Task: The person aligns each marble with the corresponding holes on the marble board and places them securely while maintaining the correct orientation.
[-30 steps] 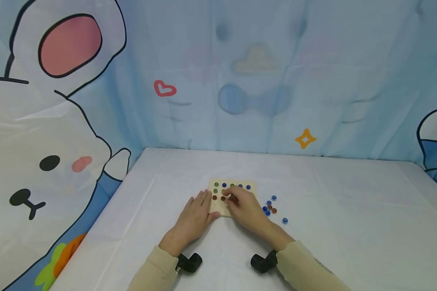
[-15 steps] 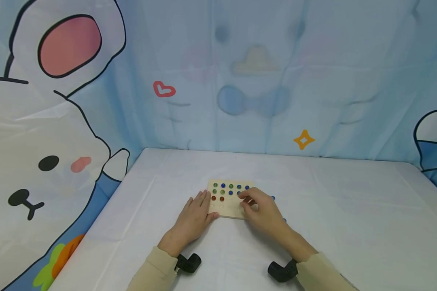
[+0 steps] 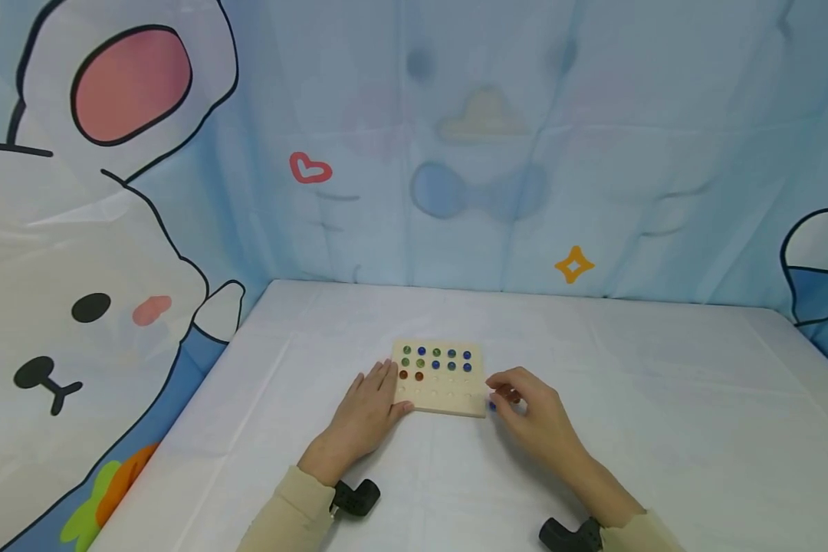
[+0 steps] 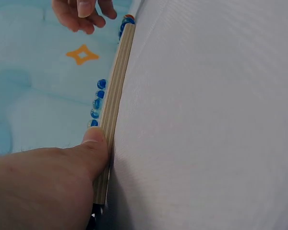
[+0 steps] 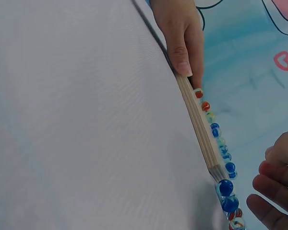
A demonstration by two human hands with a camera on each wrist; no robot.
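A pale wooden board (image 3: pixel 455 397) with rows of shallow hollows lies on the table. Green and blue marbles fill its two back rows, and two red marbles (image 3: pixel 419 376) sit at the left of the third row. My left hand (image 3: pixel 362 410) rests with straight fingers along the board's left edge, its thumb on the front corner. My right hand (image 3: pixel 538 414) hovers just right of the board, fingers loosely bent, over loose marbles it partly hides. In the right wrist view, its fingers (image 5: pixel 271 189) stand apart from the blue marbles (image 5: pixel 225 187) and hold nothing visible.
A white cloth (image 3: pixel 662 429) covers the table. Behind it hangs a light blue printed curtain (image 3: pixel 662 153). Black wrist cameras (image 3: pixel 359 498) are strapped to both wrists.
My right hand has moved right, from over the board to the loose marbles beside it. A blue marble now shows at the right end of the second row. My left hand stays put.
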